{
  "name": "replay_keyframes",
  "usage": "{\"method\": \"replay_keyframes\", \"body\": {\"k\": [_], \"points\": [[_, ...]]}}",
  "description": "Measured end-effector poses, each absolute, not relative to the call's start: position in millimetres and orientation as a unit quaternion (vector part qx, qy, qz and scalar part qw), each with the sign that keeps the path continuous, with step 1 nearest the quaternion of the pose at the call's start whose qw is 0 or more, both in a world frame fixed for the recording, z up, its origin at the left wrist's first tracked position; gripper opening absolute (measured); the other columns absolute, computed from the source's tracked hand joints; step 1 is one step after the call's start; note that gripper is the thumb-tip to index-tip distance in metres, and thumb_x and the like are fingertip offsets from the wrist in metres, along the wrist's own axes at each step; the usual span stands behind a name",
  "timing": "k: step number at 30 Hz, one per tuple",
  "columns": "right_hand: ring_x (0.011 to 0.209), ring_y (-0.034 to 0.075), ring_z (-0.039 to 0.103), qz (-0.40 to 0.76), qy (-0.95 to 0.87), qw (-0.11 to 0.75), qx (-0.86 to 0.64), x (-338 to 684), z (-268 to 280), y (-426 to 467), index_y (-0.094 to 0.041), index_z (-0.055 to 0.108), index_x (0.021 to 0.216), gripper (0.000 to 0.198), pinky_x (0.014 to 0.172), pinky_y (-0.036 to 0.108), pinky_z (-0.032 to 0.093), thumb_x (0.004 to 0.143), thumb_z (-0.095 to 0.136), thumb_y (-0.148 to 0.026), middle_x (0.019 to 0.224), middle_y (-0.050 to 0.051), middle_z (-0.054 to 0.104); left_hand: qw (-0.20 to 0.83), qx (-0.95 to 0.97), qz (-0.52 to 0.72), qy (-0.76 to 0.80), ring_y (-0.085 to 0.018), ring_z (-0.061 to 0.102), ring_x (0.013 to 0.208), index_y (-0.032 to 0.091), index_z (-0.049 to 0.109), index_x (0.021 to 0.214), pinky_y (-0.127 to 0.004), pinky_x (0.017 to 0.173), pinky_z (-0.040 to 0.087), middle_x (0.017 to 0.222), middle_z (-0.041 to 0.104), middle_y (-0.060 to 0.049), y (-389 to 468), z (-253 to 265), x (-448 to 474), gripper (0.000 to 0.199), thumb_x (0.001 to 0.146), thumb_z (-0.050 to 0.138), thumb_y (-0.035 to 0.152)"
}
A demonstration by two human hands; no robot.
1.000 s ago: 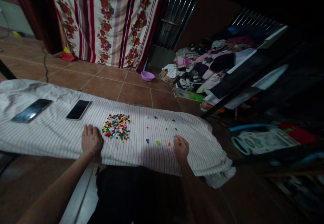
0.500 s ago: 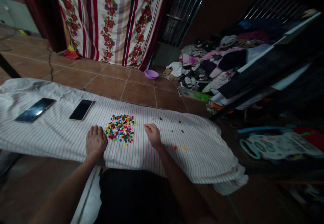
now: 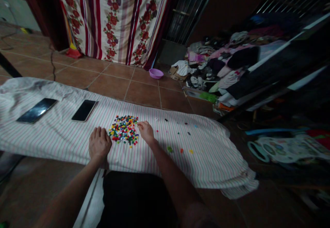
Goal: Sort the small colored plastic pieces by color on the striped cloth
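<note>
A pile of small colourful pieces point(image 3: 123, 130), like tiny bricks or beads, lies on the striped cloth point(image 3: 206, 169). My left hand point(image 3: 100, 142) rests flat on the cloth at the pile's left edge, fingers stretched out. At the pile's right edge is my right hand point(image 3: 145, 131), with fingertips pinched together; whatever they may hold is too small to make out. Right of that hand, pieces lie sorted apart by colour: a green group point(image 3: 169, 149), an orange-red group point(image 3: 182, 150), a yellow group point(image 3: 191, 151), a dark piece point(image 3: 189, 133) and several other single bits.
Two dark-screened devices, a larger one point(image 3: 37, 110) and a phone point(image 3: 84, 110), lie on the cloth to the left. Beyond the table, a purple basin point(image 3: 156, 73) stands on the tiled floor. A heap of clothes point(image 3: 219, 59) lies at the back right, near a floral curtain point(image 3: 116, 21).
My right hand has moved left to the edge of the pile, uncovering a small red piece and the green group. My left hand stays in place. The view has shifted slightly.
</note>
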State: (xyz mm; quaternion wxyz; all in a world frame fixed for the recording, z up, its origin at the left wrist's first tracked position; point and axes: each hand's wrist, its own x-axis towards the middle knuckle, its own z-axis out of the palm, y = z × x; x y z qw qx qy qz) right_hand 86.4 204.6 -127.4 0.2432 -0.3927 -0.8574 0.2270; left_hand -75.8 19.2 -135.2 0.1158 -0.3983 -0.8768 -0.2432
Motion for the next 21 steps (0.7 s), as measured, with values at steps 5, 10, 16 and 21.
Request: {"method": "replay_keyframes", "body": {"k": [5, 10, 16, 21], "points": [[0.088, 0.014, 0.060, 0.215, -0.865, 0.194, -0.410, 78, -125, 200, -0.025, 0.072, 0.104, 0.026, 0.082, 0.023, 0.045, 0.089, 0.053, -0.014, 0.099, 0.003, 0.064, 0.127, -0.396, -0.247, -0.875, -0.032, 0.045, 0.132, 0.006, 0.061, 0.118, -0.047, 0.110, 0.033, 0.130, 0.058, -0.023, 19, -136, -76, 0.044, 0.088, 0.038, 0.028], [0.094, 0.016, 0.059, 0.187, -0.870, 0.179, -0.420, 74, -127, 192, -0.023, 0.070, 0.105, 0.025, 0.085, 0.025, 0.045, 0.089, 0.053, -0.013, 0.100, 0.004, 0.064, 0.112, -0.397, -0.247, -0.877, -0.032, 0.045, 0.131, 0.006, 0.062, 0.113, -0.048, 0.109, 0.034, 0.129, 0.058, -0.023, 19, -130, -75, 0.042, 0.087, 0.037, 0.027], [0.097, 0.018, 0.058, 0.152, -0.871, 0.180, -0.431, 72, -132, 182, -0.022, 0.068, 0.104, 0.022, 0.089, 0.028, 0.045, 0.093, 0.051, -0.015, 0.101, 0.005, 0.063, 0.110, -0.401, -0.239, -0.877, -0.033, 0.045, 0.130, 0.007, 0.062, 0.112, -0.048, 0.108, 0.034, 0.127, 0.059, -0.023, 18, -127, -75, 0.042, 0.085, 0.038, 0.028], [0.099, 0.018, 0.058, 0.135, -0.872, 0.206, -0.422, 73, -137, 177, -0.023, 0.067, 0.105, 0.021, 0.092, 0.030, 0.045, 0.096, 0.048, -0.018, 0.104, 0.006, 0.063, 0.116, -0.404, -0.237, -0.876, -0.032, 0.049, 0.126, 0.011, 0.062, 0.106, -0.047, 0.106, 0.036, 0.121, 0.061, -0.020, 17, -123, -73, 0.037, 0.086, 0.037, 0.029]]}}
